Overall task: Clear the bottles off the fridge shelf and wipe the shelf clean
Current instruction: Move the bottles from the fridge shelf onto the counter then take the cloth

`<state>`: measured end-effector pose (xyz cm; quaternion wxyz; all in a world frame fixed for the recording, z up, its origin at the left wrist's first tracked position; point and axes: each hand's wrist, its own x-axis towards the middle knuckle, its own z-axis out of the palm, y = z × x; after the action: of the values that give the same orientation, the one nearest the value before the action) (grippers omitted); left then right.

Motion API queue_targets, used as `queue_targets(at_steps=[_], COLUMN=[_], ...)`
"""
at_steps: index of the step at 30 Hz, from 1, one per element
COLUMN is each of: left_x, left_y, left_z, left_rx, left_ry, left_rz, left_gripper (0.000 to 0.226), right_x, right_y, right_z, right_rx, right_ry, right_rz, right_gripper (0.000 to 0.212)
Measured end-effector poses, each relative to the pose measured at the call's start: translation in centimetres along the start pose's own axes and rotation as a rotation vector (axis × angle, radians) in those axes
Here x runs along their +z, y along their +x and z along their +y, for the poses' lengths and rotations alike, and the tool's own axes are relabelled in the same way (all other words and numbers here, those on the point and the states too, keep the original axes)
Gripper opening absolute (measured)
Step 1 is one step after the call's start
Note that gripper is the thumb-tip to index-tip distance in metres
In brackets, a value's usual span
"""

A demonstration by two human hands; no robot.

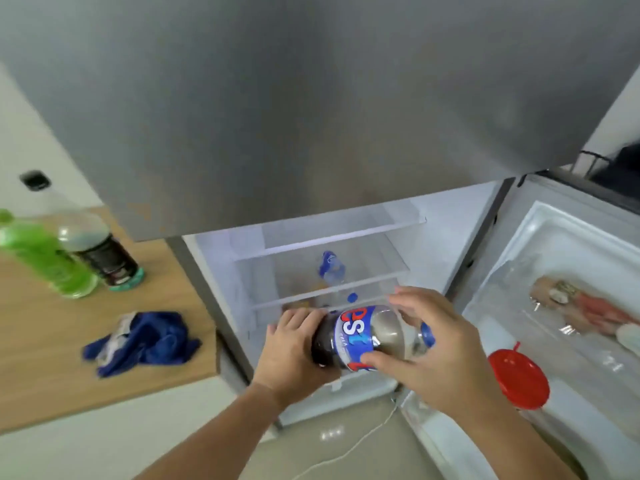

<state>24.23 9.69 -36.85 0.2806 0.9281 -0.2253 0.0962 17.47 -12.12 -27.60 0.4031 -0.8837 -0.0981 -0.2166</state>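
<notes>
Holding a cola bottle point(367, 337) sideways in front of the open fridge, just outside the lower shelves; left hand point(291, 355) wrapped round the dark base end, right hand point(429, 344) with fingers spread over the neck end, thumb pressed on the blue label; blue cap pointing right. Still got a small water bottle point(331, 268) with a blue label sitting on the middle shelf point(346, 285), plus a blue cap-ish thing point(352, 297) near the shelf's front edge, kinda blurry so not sure. Over on the wooden counter point(41, 358) to the left: green bottle point(45, 258) and a dark bottle point(104, 254) side by side, crumpled blue cloth point(142, 341) nearer the counter's front. Red lid point(519, 377) down in the open door's bin on the right.
</notes>
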Motion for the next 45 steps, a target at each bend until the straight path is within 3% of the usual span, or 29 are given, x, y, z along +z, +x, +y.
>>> queue_targets(at_steps=[3,6,11,16,21,25,29,31,34,36,38,40,43,45], left_x=[-5.3,-10.2,-18.4,-25.1,-28.3,-28.7,-26.8,-26.2,-25.7,-24.4,-22.1,-20.5,-19.1,-18.6], left_y=[-4.5,-8.0,-10.6,-11.6,-11.6,-11.4,-11.6,-11.4,-11.5,-12.7,-15.0,-16.6,-15.7,-13.7], left_z=[3.4,4.0,1.5,-6.4,-19.8,-30.3,-36.3,-37.0,-36.6,-35.4,-33.4,-30.9,-29.6,-29.6], left_rx=[-0.176,-0.32,-0.451,-0.551,-0.657,-0.692,-0.713,-0.721,-0.728,-0.856,-0.851,-0.612,-0.368,-0.323], left_ry=[-0.142,-0.311,-0.547,-0.621,-0.641,-0.655,-0.692,-0.702,-0.654,-0.555,-0.314,-0.162,-0.045,0.059], left_rz=[0.109,0.266,0.462,0.636,0.697,0.668,0.635,0.62,0.595,0.618,0.648,0.493,0.033,-0.101], left_gripper=[0.068,0.054,0.052,0.05,0.05,0.055,0.064,0.067,0.076,0.093,0.077,0.056,0.078,0.09], right_x=[-0.3,1.5,7.0,17.5,32.5,43.3,48.6,49.5,48.3,46.0,43.4,41.4,40.4,40.4], right_y=[1.4,3.4,6.7,10.8,15.5,18.1,18.5,18.5,18.3,16.6,13.7,10.8,7.8,6.7], right_z=[-7.0,-14.1,-24.7,-33.5,-37.8,-37.4,-35.9,-35.7,-34.0,-30.4,-25.4,-20.9,-16.4,-15.1], right_rx=[-0.124,-0.223,-0.432,-0.546,-0.569,-0.537,-0.518,-0.525,-0.517,-0.446,-0.372,-0.294,-0.213,-0.181], right_ry=[0.078,0.137,0.137,0.148,0.143,0.126,0.116,0.131,0.12,0.036,-0.078,-0.205,-0.428,-0.484], right_rz=[0.096,0.038,-0.032,-0.107,-0.218,-0.291,-0.305,-0.324,-0.39,-0.358,-0.396,-0.585,-0.817,-0.814], right_gripper=[0.062,0.056,0.054,0.047,0.043,0.04,0.041,0.051,0.087,0.088,0.079,0.078,0.09,0.093])
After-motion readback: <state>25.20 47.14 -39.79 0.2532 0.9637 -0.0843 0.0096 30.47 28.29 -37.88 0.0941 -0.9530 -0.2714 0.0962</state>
